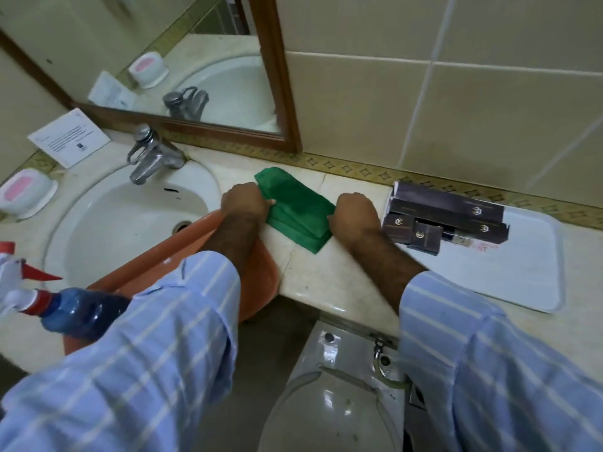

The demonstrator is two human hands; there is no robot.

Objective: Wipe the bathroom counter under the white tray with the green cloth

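A folded green cloth [296,208] lies flat on the beige marble counter [313,272] between the sink and the tray. My left hand [244,202] grips its left edge. My right hand [354,215] pinches its right edge. Both fists are closed on the fabric. The white tray [509,272] rests on the counter to the right of my right forearm, touching neither hand. Several dark purple boxes [447,216] sit on the tray's far left part.
A white sink [130,223] with a chrome tap [150,154] lies to the left. An orange basin [261,282] sits on its rim under my left arm. A spray bottle [49,305] is at near left, a soap dish [26,194] far left, a toilet [339,386] below the counter edge.
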